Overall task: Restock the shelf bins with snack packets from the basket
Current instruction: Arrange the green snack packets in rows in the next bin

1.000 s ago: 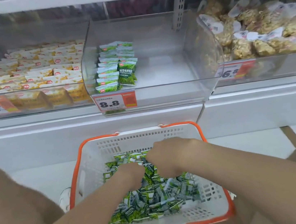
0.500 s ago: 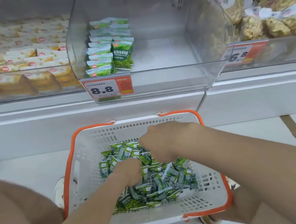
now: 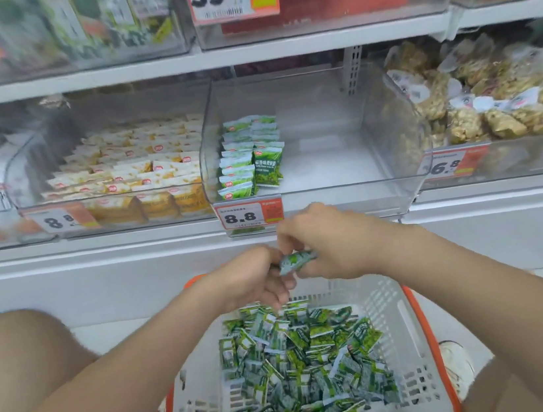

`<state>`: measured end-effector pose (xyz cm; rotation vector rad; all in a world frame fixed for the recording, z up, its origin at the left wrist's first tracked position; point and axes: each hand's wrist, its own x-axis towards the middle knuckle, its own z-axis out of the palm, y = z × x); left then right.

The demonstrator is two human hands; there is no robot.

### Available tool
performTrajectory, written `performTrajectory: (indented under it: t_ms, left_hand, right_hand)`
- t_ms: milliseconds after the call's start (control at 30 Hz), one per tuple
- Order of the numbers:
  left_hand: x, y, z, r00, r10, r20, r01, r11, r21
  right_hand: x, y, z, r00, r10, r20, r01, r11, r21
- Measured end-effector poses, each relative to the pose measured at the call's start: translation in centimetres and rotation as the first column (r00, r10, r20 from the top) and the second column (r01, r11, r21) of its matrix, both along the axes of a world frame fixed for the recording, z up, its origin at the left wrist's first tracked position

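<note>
Above the far rim of the basket (image 3: 396, 313), both hands are held in the air. The right hand (image 3: 333, 242) has fingers and thumb curled round a green packet (image 3: 296, 260), clamped on its right end. The left hand (image 3: 250, 277) is just beside it, fingers curled downward and touching the packet's left end; whether it really grips cannot be told. The packet lies roughly level, clear of the heap (image 3: 301, 361) below and lower than the front lip of the bin (image 3: 396, 141).

The basket has white perforated walls and an orange rim; the hands hide the middle of its far edge. The heap of green packets lies jumbled on the bottom, well below the rim, with bare basket floor showing to its left. A white shoe (image 3: 457, 368) is just outside the right rim, and a knee (image 3: 24, 359) is at the left.

Straight ahead, the clear bin stands on the shelf, open-topped, with curved side walls. A stack (image 3: 249, 153) of green packets stands in two rows against its left wall. From the stack across to the right wall the bin's floor is bare. A price tag (image 3: 248, 214) reading 8.8 is on the left end of the front lip, just above the hands. The upper shelf (image 3: 277, 47) runs well above the bin's open top. The neighbouring bin on the left holds yellow packets (image 3: 133, 161), and the one on the right holds bags (image 3: 490, 97) of pale brown snacks.
</note>
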<state>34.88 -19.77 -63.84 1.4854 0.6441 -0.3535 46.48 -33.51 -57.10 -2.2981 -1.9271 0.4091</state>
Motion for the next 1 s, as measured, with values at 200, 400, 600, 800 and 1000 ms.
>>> performTrajectory:
  t_ms: [200, 400, 600, 800, 1000]
  left_hand:
    - [-0.4, -0.1, 6.9, 0.943, 0.057, 0.327, -0.084, 0.994, 0.069]
    - [-0.9, 0.7, 7.3, 0.897, -0.068, 0.436, -0.083, 0.945, 0.317]
    - [-0.6, 2.1, 8.6, 0.872, 0.009, 0.490, -0.392, 0.613, 0.686]
    - [0.3, 5.2, 9.7, 0.891, -0.160, 0.424, -0.437, -0.056, 0.898]
    - [2.0, 6.6, 8.4, 0.997, -0.035, 0.073, -0.076, -0.079, 0.994]
  right_hand:
    - [1.9, -0.2, 3.7, 0.943, -0.225, -0.247, 0.295, 0.907, 0.299]
    - [3.0, 0.8, 3.4, 0.734, -0.264, -0.626, 0.481, 0.853, 0.204]
    - [3.6, 2.9, 4.4, 0.610, -0.211, -0.764, 0.578, 0.778, 0.247]
    - [7.8, 6.9, 2.7, 0.753, -0.518, -0.407, 0.648, 0.694, 0.314]
    - [10.2, 11.8, -0.5, 0.745, -0.575, -0.339, 0.639, 0.760, 0.115]
